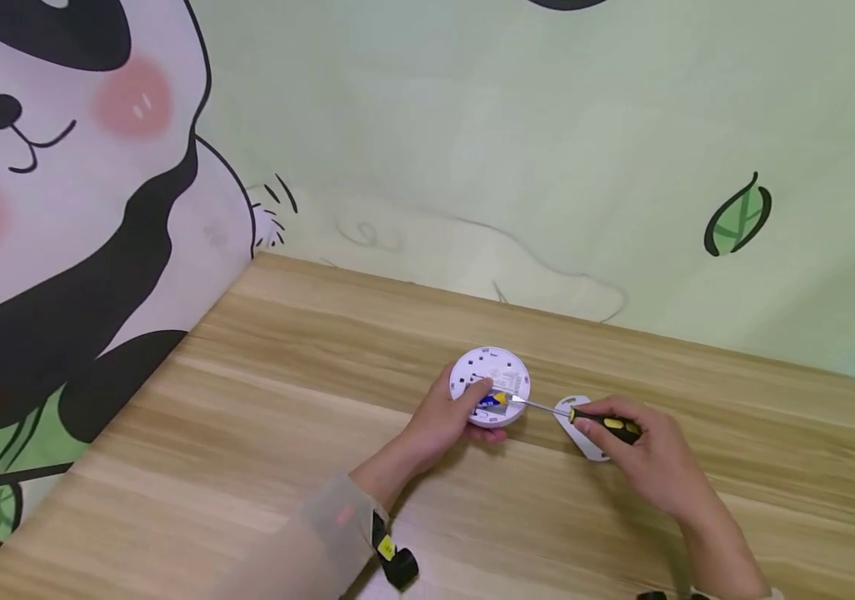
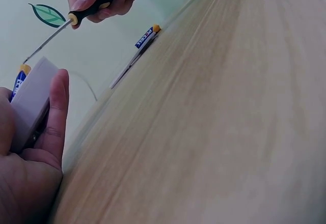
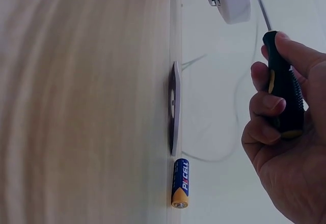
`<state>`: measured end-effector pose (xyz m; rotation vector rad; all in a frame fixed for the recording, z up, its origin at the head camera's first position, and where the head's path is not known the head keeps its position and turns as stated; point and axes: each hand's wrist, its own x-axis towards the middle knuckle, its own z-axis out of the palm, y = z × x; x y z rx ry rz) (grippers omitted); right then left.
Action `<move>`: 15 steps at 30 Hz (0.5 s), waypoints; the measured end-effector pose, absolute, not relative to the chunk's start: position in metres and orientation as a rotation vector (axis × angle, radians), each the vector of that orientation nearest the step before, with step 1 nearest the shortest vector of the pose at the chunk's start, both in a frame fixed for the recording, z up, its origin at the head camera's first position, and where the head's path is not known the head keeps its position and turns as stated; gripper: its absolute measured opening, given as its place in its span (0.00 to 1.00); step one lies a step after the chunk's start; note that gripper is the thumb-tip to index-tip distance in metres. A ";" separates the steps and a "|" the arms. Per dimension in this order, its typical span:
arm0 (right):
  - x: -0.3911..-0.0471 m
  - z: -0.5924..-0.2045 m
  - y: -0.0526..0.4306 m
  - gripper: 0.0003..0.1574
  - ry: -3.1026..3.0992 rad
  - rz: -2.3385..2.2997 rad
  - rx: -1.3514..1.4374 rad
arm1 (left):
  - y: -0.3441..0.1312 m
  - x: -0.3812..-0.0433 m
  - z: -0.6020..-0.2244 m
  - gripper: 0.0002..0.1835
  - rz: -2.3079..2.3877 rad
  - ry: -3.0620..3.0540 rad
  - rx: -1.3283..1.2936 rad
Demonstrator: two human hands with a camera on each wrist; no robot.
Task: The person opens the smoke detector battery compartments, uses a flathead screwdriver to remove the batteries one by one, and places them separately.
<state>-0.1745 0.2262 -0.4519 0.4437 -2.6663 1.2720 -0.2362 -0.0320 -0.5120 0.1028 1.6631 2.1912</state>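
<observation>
My left hand (image 1: 438, 421) grips a round white plastic device (image 1: 489, 365), with the thumb across the face that has slots and a battery bay. A blue-and-yellow battery (image 1: 487, 401) sits at the bay, tilted up at its yellow end in the left wrist view. My right hand (image 1: 656, 458) holds a screwdriver (image 1: 611, 426) by its black-and-yellow handle. The metal shaft points left, and its tip is right at the battery's yellow end. Below the screwdriver, a flat white plate (image 1: 576, 433) lies on the table, partly covered by my right hand.
A second blue-and-yellow battery (image 3: 181, 183) lies on the table beside the white plate; the right hand hides it in the head view. The wood-grain table (image 1: 247, 400) meets a pale green wall (image 1: 427, 150) at the back and a panda-painted wall (image 1: 157, 217) on the left.
</observation>
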 end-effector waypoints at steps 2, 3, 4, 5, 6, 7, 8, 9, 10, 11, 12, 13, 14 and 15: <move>-0.175 -0.451 0.227 0.08 -2.668 1.252 0.436 | -0.032 -0.237 -0.512 0.29 2.191 1.657 0.105; -0.175 -0.451 0.227 0.08 -2.672 1.243 0.431 | -0.032 -0.237 -0.512 0.29 2.190 1.654 0.107; -0.175 -0.452 0.228 0.09 -2.673 1.235 0.428 | -0.032 -0.237 -0.513 0.29 2.190 1.650 0.108; -0.175 -0.452 0.228 0.09 -2.675 1.228 0.425 | -0.032 -0.237 -0.513 0.30 2.190 1.647 0.111; -0.175 -0.452 0.228 0.09 -2.679 1.222 0.421 | -0.032 -0.237 -0.513 0.30 2.188 1.648 0.113; -0.174 -0.452 0.228 0.09 -2.681 1.222 0.417 | -0.032 -0.237 -0.513 0.30 2.187 1.650 0.115; -0.174 -0.452 0.229 0.09 -2.686 1.221 0.413 | -0.032 -0.236 -0.513 0.30 2.185 1.652 0.115; -0.174 -0.451 0.229 0.09 -2.691 1.220 0.402 | -0.032 -0.236 -0.513 0.29 2.185 1.651 0.115; -0.174 -0.451 0.229 0.09 -2.693 1.220 0.397 | -0.032 -0.237 -0.513 0.29 2.187 1.648 0.116; -0.174 -0.451 0.229 0.09 -2.693 1.221 0.394 | -0.032 -0.237 -0.513 0.29 2.187 1.647 0.115; -0.174 -0.450 0.229 0.09 -2.694 1.222 0.392 | -0.032 -0.237 -0.512 0.29 2.188 1.644 0.115; -0.175 -0.450 0.229 0.09 -2.696 1.222 0.389 | -0.032 -0.237 -0.512 0.29 2.188 1.640 0.114; -0.175 -0.450 0.229 0.09 -2.698 1.218 0.388 | -0.032 -0.238 -0.512 0.29 2.187 1.637 0.114; -0.175 -0.450 0.229 0.09 -2.700 1.217 0.385 | -0.032 -0.238 -0.512 0.29 2.187 1.633 0.115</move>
